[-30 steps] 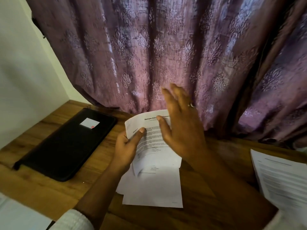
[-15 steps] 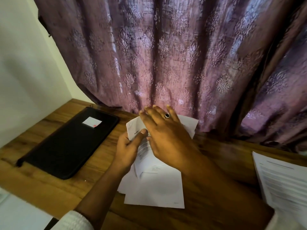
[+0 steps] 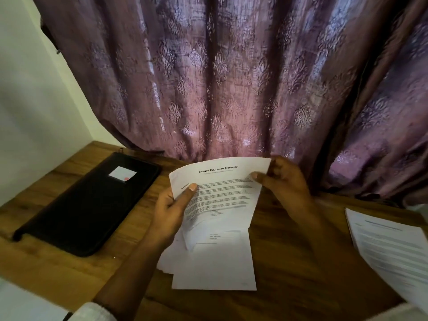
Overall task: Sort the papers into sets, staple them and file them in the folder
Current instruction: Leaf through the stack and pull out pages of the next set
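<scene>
Head: papers (image 3: 222, 195) outside closed folder (image 3: 81, 212)

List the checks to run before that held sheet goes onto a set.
1. Sheet held by both hands: left hand grips its left edge, right hand pinches its top right corner. Ok.
2. Title legible for sorting: reads "Sample Education Transcript". Ok.
3. Matching set known, pile beneath or stack at right: cannot tell.
4. Stapler in sight: not ok, none in view.
5. Folder open for filing: not ok, closed.
</scene>
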